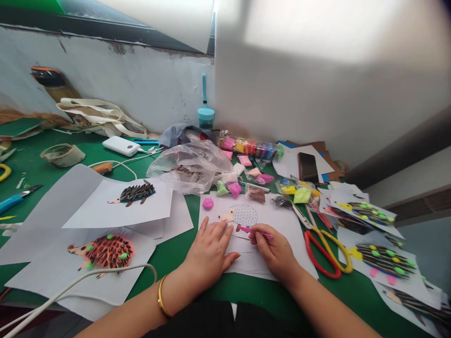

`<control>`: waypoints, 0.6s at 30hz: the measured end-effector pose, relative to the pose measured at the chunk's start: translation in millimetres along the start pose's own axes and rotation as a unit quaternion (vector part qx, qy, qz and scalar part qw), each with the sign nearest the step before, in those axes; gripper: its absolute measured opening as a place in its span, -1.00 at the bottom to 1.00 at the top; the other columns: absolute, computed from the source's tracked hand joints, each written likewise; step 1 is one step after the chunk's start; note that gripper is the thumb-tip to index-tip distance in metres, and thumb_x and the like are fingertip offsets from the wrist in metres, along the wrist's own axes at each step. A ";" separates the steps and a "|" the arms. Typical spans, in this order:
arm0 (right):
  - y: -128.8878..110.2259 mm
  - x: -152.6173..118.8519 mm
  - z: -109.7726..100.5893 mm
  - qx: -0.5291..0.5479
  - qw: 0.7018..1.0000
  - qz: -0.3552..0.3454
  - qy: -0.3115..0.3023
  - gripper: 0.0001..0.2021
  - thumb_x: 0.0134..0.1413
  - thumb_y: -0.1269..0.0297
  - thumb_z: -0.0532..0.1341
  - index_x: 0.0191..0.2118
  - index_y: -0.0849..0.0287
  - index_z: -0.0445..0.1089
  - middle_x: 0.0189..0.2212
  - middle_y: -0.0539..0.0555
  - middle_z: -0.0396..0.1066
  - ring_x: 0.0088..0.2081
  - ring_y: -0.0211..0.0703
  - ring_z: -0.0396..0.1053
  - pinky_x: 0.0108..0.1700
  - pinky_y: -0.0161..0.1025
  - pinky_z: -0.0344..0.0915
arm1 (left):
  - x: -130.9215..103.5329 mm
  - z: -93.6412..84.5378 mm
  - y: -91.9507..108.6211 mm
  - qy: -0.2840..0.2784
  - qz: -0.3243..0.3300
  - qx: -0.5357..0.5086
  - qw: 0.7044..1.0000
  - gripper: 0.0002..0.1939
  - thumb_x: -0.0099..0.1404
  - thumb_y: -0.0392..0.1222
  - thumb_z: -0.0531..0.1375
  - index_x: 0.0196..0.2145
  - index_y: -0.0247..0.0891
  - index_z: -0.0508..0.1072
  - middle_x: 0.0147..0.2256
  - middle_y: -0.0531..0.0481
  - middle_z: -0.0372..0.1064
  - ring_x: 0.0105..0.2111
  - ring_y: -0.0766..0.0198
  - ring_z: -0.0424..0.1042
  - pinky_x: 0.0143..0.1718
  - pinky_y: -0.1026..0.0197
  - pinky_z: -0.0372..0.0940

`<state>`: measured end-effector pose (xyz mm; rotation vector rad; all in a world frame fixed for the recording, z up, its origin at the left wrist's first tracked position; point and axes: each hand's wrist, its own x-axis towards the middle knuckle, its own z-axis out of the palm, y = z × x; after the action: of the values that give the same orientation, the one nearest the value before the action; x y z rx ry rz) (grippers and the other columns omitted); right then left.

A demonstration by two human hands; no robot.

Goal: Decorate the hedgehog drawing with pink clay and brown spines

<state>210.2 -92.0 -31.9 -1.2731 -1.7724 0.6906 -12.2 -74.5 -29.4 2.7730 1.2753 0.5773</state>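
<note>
Pink tool (pixel 248 230), likely light, best held mid-shaft, is pinched in right hand (pixel 274 248); left hand (pixel 210 250) is spread on paper (pixel 283 223).

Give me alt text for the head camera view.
A person's right hand holds a slim pink tool at a hedgehog picture, while the left hand rests spread on the paper. Around them on a green table lie other hedgehog pictures, modelling clay packets and scissors.

limited visibility
drawing sheet (pixel 273 219): partly hidden beneath left hand (pixel 211 251); yellow loop (pixel 9 172) toward left edge of table (pixel 243 293): cropped.
</note>
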 end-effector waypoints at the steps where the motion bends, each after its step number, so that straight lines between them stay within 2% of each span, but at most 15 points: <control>1: -0.2 0.2 0.0 -0.002 1.000 -0.002 0.000 -0.82 0.35 0.30 0.03 -0.07 0.09 0.36 -0.35 0.02 0.47 -0.33 -0.19 0.45 -0.23 -0.23 0.41 | -0.1 0.1 -0.8 0.007 0.002 -0.004 1.000 -0.42 0.35 0.08 0.16 0.17 -0.35 0.33 0.12 -0.29 0.36 0.13 -0.05 0.33 0.27 -0.27 0.06; 6: -2.4 1.5 0.7 -0.018 0.999 -0.029 -0.006 -0.82 0.34 0.33 0.05 -0.06 0.09 0.36 -0.31 0.03 0.48 -0.30 -0.19 0.45 -0.20 -0.23 0.41 | -0.6 0.3 -3.7 0.032 0.001 -0.014 0.999 -0.46 0.38 0.00 0.13 0.18 -0.42 0.30 0.11 -0.31 0.37 0.16 0.00 0.32 0.25 -0.15 0.16; 12: -4.5 1.5 1.4 -0.033 0.998 -0.040 -0.021 -0.82 0.33 0.33 0.05 -0.07 0.09 0.37 -0.29 0.06 0.48 -0.26 -0.16 0.46 -0.17 -0.20 0.41 | -0.7 3.7 -1.5 0.029 -0.003 0.005 1.000 -0.43 0.32 0.03 0.20 0.16 -0.36 0.33 0.14 -0.31 0.32 0.14 -0.09 0.32 0.22 -0.25 0.16; 18: -3.2 1.0 1.7 -0.035 0.998 -0.042 -0.024 -0.82 0.33 0.34 0.05 -0.08 0.09 0.36 -0.29 0.07 0.48 -0.26 -0.15 0.46 -0.17 -0.19 0.41 | 1.8 -4.3 0.1 0.036 -0.021 -0.024 0.999 -0.69 0.31 -0.08 0.21 -0.05 -0.27 0.47 0.03 -0.22 0.41 0.07 -0.02 0.37 0.22 -0.20 0.16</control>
<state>207.0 -92.1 -29.9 -1.2301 -1.8925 0.6219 -12.5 -73.8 -24.8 2.7030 1.3122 0.7021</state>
